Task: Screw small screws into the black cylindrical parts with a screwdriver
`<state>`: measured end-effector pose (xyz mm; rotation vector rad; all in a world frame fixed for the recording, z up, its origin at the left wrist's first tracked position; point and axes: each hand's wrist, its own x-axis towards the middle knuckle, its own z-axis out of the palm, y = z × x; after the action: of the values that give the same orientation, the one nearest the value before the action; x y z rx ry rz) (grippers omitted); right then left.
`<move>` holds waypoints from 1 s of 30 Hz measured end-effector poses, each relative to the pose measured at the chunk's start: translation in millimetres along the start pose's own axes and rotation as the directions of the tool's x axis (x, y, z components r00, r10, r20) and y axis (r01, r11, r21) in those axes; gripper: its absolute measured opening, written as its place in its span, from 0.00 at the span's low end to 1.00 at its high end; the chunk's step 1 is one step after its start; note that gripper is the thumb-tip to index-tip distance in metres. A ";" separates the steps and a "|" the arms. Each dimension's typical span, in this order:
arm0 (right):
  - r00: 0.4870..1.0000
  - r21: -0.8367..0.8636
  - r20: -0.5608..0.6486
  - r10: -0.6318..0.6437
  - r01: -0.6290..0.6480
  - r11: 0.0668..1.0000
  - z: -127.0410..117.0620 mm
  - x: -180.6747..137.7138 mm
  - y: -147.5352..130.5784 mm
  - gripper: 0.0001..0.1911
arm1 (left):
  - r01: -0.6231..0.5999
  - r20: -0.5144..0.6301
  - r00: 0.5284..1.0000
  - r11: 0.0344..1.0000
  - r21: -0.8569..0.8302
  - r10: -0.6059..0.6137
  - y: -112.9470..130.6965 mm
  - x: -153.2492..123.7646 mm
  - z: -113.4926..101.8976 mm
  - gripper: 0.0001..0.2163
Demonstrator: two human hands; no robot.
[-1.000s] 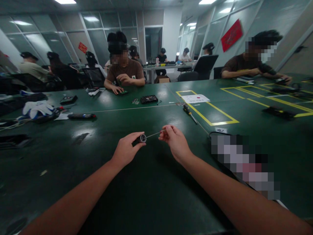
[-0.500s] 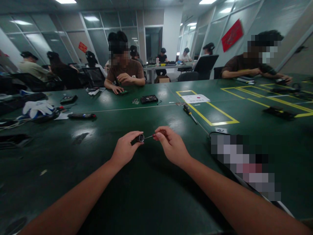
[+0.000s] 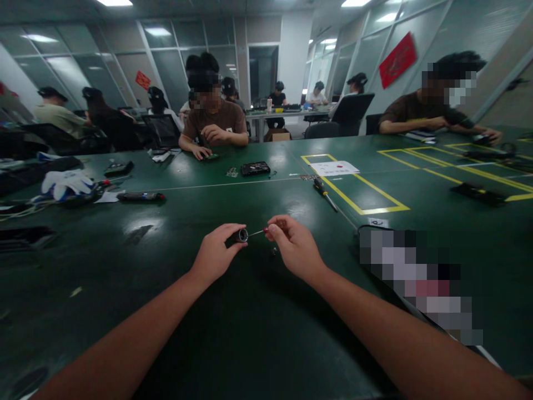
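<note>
My left hand [image 3: 213,251] is closed around a short black cylinder [image 3: 241,235] with a metal-rimmed open end facing right. Between the fingers of my right hand [image 3: 297,247] is a thin screwdriver [image 3: 256,232] with a red end, most of its handle hidden. Its slim shaft points left, with the tip at the cylinder's open end; whether it touches or enters, I cannot tell. A tiny shiny piece [image 3: 273,251] shows just below my right fingers.
A larger screwdriver [image 3: 325,194] lies beyond my right hand, near yellow tape [image 3: 385,209]. A black pen-shaped tool [image 3: 141,197] and white gloves [image 3: 69,183] lie left. An opened black device [image 3: 255,168] sits ahead; a co-worker [image 3: 214,119] sits behind it.
The cylinder and screwdriver have shifted slightly right in view. The tiny shiny piece now shows below my right fingers, where it was not visible before.
</note>
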<state>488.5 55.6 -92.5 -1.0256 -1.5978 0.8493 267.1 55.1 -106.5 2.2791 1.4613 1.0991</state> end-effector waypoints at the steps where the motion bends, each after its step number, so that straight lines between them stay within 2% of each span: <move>1: 1.000 -0.015 -0.013 -0.005 0.005 1.000 -0.7 -0.1 0.0 0.09 | 0.007 0.001 1.000 1.000 -0.002 -0.007 0.5 0.1 -0.4 0.17; 7: 0.995 -0.032 -0.099 -0.005 0.002 0.999 -6.4 4.9 0.8 0.10 | 0.031 0.024 0.999 0.999 -0.013 -0.030 4.0 -0.6 -1.9 0.17; 12: 0.988 0.130 -0.130 0.082 -0.065 0.989 -10.2 13.7 3.2 0.10 | 0.064 0.028 0.998 0.998 -0.016 -0.063 4.1 -1.2 -3.4 0.17; 16: 0.957 0.253 -0.253 0.143 -0.077 0.964 -16.0 21.5 6.7 0.12 | 0.064 0.033 0.997 0.998 0.000 -0.064 4.4 -1.1 -4.8 0.18; 19: 0.932 0.276 -0.339 0.130 -0.034 0.961 -21.0 24.8 6.5 0.12 | 0.010 0.056 0.998 1.000 0.012 -0.011 9.2 -1.4 -3.9 0.20; 24: 0.913 0.257 -0.403 0.068 0.041 0.966 -25.0 24.5 -2.2 0.11 | 0.028 0.148 0.989 1.000 -0.004 -0.028 29.7 -1.1 -2.7 0.21; 30: 0.883 0.225 -0.467 0.033 0.083 0.971 -28.5 27.6 -2.2 0.11 | 0.075 0.310 0.948 0.997 0.014 -0.075 67.5 8.4 0.3 0.11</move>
<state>512.2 81.2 -73.5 -0.9456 -1.0659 0.6892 315.7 29.8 -66.2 2.2505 1.4070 0.6785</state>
